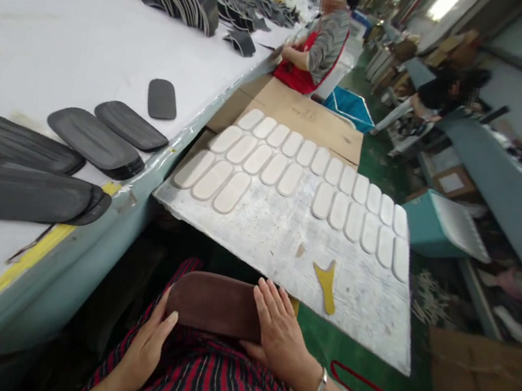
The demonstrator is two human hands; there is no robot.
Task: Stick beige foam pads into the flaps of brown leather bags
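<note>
A dark brown, rounded oblong piece [218, 305] lies level above my lap, held between both hands. My left hand [148, 342] grips its left end, thumb on top and fingers along the edge and underneath. My right hand [280, 332] closes on the right end, its fingers laid across the top face and the thumb below. In front stands a whitish board [260, 234] bearing several rows of pale rounded pieces [232, 192]. Nearest my right hand on that board is a yellow Y-shaped piece [326, 287].
Dark oblong pieces [21, 192] lie in piles on the white table [32, 50] at left. A person in a red apron [305, 65] sits beyond the board, near a blue bin [350, 107]. Another person [432, 97] bends at the right. A cardboard box [482, 385] stands at lower right.
</note>
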